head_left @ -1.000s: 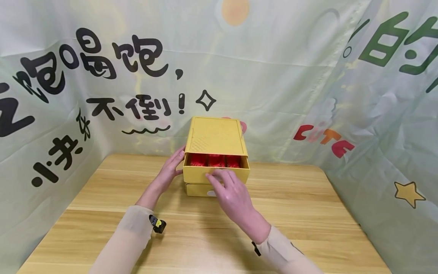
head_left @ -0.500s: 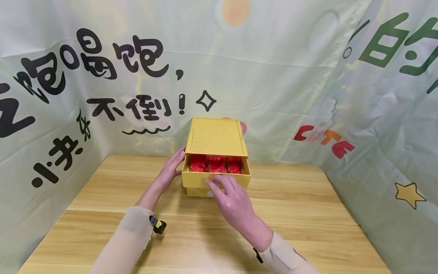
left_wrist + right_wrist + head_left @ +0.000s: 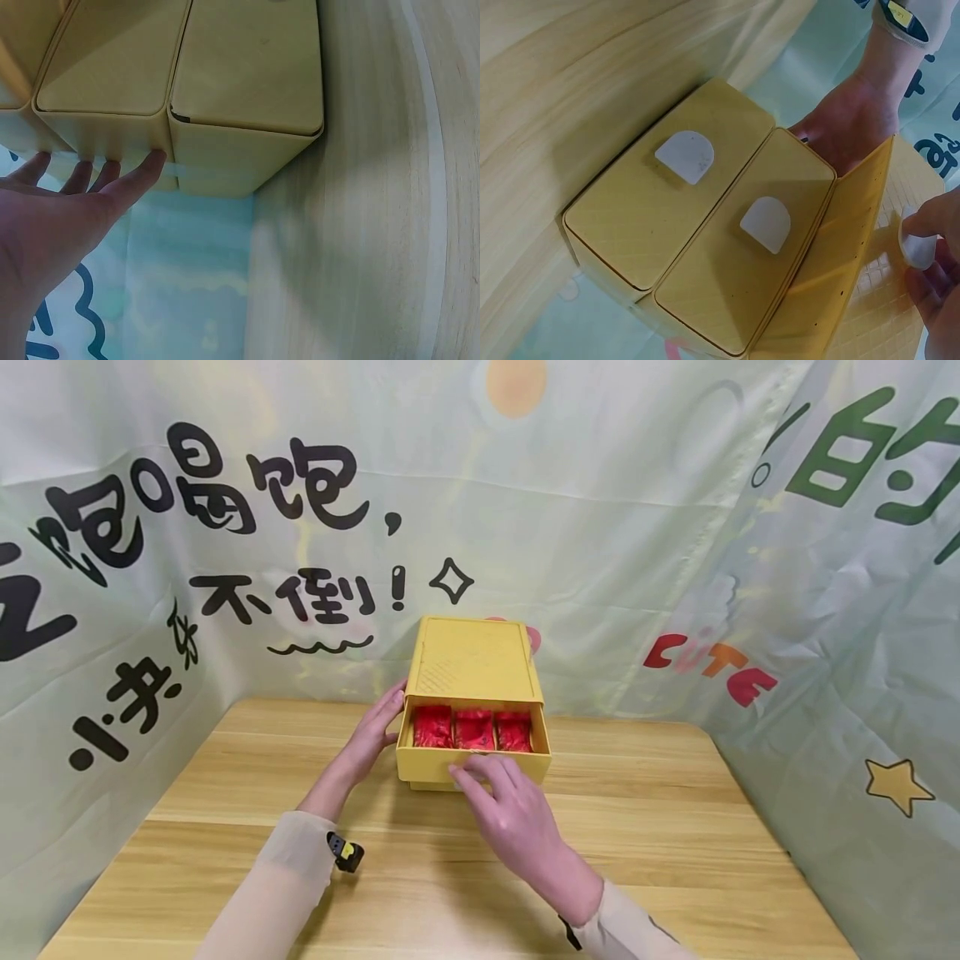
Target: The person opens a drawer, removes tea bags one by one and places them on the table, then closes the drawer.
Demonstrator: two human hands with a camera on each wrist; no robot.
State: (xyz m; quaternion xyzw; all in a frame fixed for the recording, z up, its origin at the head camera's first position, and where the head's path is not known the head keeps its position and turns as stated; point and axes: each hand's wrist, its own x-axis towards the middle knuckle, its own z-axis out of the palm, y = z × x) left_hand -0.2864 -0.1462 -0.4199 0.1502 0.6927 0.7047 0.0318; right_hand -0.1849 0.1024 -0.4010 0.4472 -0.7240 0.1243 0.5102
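A yellow box of stacked drawers (image 3: 476,660) stands at the back of the table, its top drawer (image 3: 427,766) pulled partway out. Red wrapped packets (image 3: 474,729) sit side by side in that drawer. My right hand (image 3: 517,818) is at the drawer front; in the right wrist view, its thumb and fingers pinch the white drawer handle (image 3: 917,247). My left hand (image 3: 370,737) rests against the box's left side. In the left wrist view, its spread fingertips (image 3: 154,159) touch the yellow side wall.
Two lower drawers with white half-round handles (image 3: 767,225) stay closed beneath the pulled-out one. The wooden table (image 3: 637,827) reaches forward and to both sides. A printed cloth (image 3: 600,527) hangs close behind the box and along both sides.
The top drawer has slid further out toward me with my right hand, showing more of the red packets. My left hand has kept its place on the box's side.
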